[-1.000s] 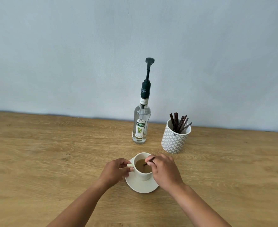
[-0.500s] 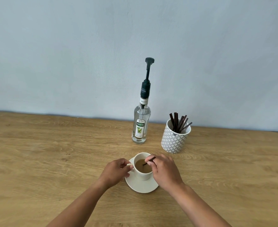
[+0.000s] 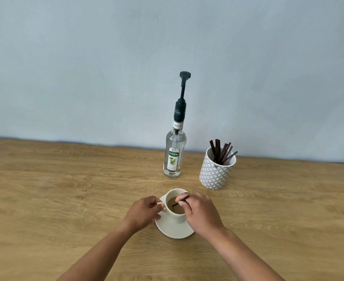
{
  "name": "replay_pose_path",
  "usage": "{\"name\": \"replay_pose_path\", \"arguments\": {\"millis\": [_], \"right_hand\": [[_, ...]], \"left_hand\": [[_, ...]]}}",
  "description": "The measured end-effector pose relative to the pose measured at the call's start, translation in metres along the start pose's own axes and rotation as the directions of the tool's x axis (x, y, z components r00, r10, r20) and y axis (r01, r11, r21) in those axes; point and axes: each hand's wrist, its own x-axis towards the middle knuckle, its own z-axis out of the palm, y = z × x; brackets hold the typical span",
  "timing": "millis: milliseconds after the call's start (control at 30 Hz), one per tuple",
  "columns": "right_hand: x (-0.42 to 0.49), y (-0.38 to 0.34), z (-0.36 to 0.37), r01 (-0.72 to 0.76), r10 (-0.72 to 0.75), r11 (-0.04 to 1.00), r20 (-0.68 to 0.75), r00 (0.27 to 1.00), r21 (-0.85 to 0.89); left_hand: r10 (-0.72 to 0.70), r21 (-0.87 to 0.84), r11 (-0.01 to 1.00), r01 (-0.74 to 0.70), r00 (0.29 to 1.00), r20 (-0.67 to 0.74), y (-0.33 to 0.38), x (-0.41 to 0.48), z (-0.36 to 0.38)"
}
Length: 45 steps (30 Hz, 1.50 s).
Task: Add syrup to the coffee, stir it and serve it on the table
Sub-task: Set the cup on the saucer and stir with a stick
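A white cup (image 3: 175, 217) of brown coffee (image 3: 173, 204) stands on a white saucer (image 3: 173, 230) on the wooden table (image 3: 65, 189). My left hand (image 3: 144, 212) pinches the cup's handle on its left side. My right hand (image 3: 200, 212) rests over the cup's right rim and holds a dark stir stick (image 3: 180, 200) whose lower end dips into the coffee. Behind the cup stands a clear syrup bottle (image 3: 174, 155) with a dark green pump on top, untouched.
A patterned white and grey holder (image 3: 216, 173) with several dark stir sticks stands right of the bottle. A pale blue wall runs along the table's far edge. The table's right edge shows at the far right.
The stir stick's tip has shifted slightly within the coffee. Both hands stay at the cup, and the cup and saucer have not moved.
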Motion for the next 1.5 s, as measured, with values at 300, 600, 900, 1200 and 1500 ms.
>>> {"name": "replay_pose_path", "arguments": {"millis": [300,600,900,1200,1500], "right_hand": [[0.000,0.009,-0.006,-0.028,0.028,0.999,-0.021,0.999,-0.018],[0.003,0.005,0.000,-0.036,0.036,0.999,-0.006,0.999,-0.003],[0.001,0.010,-0.009,-0.029,0.028,0.998,-0.012,1.000,-0.051],[0.003,0.005,0.002,-0.060,0.060,0.998,0.006,0.998,0.012],[-0.002,0.012,-0.007,-0.034,0.032,0.996,-0.015,0.999,-0.080]], "left_hand": [[-0.015,0.015,1.000,0.016,1.000,-0.016,0.000,0.001,0.001],[-0.023,-0.028,0.999,0.023,1.000,-0.010,0.001,0.001,0.001],[-0.012,-0.027,1.000,0.011,1.000,-0.014,-0.001,0.002,0.001],[-0.004,-0.021,1.000,0.004,1.000,-0.012,0.000,0.001,0.001],[-0.045,-0.067,0.997,0.044,0.999,-0.011,0.001,0.001,0.001]]}}
